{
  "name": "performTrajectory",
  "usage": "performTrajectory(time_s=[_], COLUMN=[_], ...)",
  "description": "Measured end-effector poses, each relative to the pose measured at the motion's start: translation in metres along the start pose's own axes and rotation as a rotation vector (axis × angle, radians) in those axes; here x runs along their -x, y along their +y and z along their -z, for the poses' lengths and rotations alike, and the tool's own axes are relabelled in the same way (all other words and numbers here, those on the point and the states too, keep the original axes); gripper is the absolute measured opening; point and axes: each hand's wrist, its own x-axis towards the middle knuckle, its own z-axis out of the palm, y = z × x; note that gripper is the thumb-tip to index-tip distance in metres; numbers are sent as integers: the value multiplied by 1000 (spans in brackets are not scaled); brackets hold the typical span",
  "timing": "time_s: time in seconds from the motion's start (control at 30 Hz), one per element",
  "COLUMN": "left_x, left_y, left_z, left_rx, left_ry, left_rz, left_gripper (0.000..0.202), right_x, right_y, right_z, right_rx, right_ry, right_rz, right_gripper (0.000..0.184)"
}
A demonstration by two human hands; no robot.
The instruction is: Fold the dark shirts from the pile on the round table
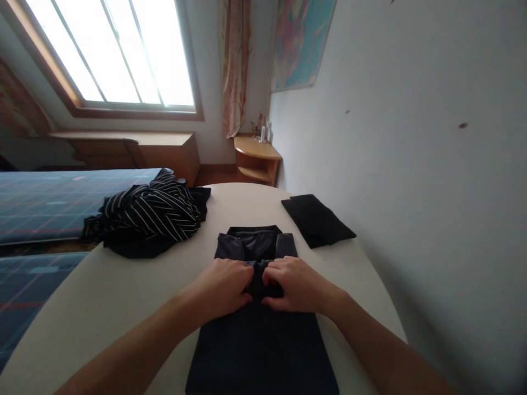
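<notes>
A dark garment (pixel 259 345) lies lengthwise on the white round table (pixel 123 296), its sides folded inward and its collar end pointing away from me. My left hand (pixel 224 288) and my right hand (pixel 294 285) rest side by side on its middle. Both have the fingers curled and pinch a fold of the dark cloth between them.
A crumpled pile of black-and-white striped clothing (pixel 150 216) sits at the table's far left. A folded black cloth (pixel 317 219) lies at the far right by the wall. Beyond are a bed with a blue plaid cover (pixel 49 203), a wooden corner shelf (pixel 257 159) and a window.
</notes>
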Motion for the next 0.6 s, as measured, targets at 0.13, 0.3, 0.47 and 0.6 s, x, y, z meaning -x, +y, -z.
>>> performTrajectory(time_s=[0.13,0.3,0.47,0.6], left_x=[-2,-4,-5,-5], left_y=[11,17,18,19], left_z=[-6,-11,-14,-15], left_rx=[-75,-128,-156,-158], left_ry=[14,29,62,88], left_rz=[38,68,48,40], left_gripper=[19,19,18,21], right_x=[1,2,4,7], right_y=[-3,-3,1,3], right_z=[0,1,3,5], right_rx=[30,96,77,51], right_ry=[-8,-26,-2,24], right_rz=[-61,-25,44,120], right_gripper=[17,5,2,6])
